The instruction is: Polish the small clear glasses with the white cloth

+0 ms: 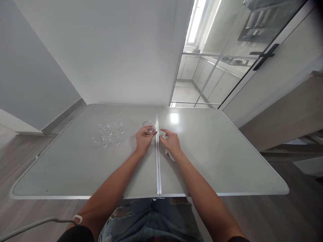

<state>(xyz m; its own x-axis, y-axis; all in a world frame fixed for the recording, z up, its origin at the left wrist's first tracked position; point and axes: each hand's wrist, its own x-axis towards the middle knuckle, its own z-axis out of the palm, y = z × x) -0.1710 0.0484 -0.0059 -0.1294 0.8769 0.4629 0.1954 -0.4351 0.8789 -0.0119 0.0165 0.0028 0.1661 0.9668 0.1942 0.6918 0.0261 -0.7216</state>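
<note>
— Where's the glass [149, 126]?
— On the table [214, 151] by the seam [158, 171], left hand [144, 139] fingers wrapped round it. The right hand [172, 143] clutches a white cloth [169, 155].
— Any tips?
— Grip low and keep it steady, I'd say.

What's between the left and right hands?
Only the table's metal centre seam runs between the left hand, on the glass, and the right hand; head view.
</note>
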